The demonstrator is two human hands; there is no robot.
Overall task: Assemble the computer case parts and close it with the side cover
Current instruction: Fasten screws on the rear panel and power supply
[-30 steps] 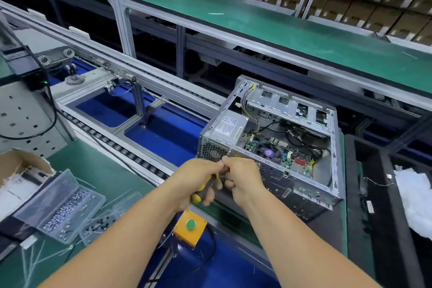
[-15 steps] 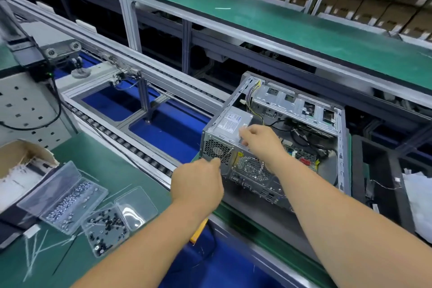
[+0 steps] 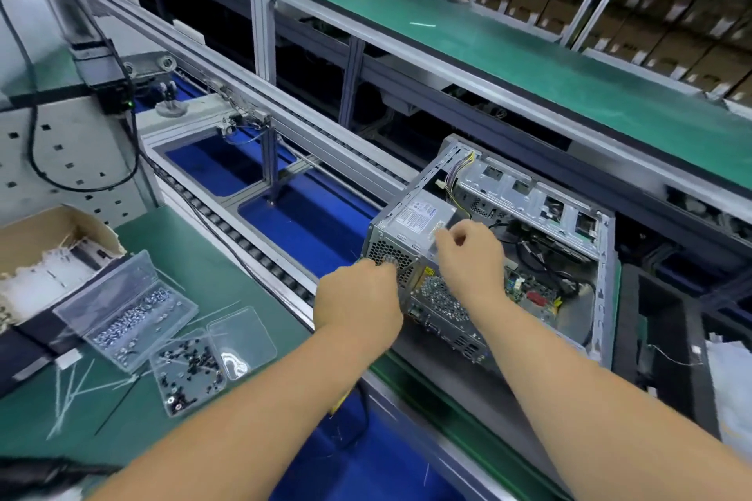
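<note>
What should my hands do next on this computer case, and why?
Probably drive a screw at the back corner of the power supply. The left hand is at its vent grille, the right hand rests on top of it, and the computer case is open with no side cover on.

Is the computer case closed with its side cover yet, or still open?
Still open: the computer case has no side cover; its board and cables show from above.

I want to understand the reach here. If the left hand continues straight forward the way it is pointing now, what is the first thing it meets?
Most likely the perforated fan grille on the rear of the computer case. The left hand points at it, knuckles at its edge; whether they already touch is unclear.
</note>
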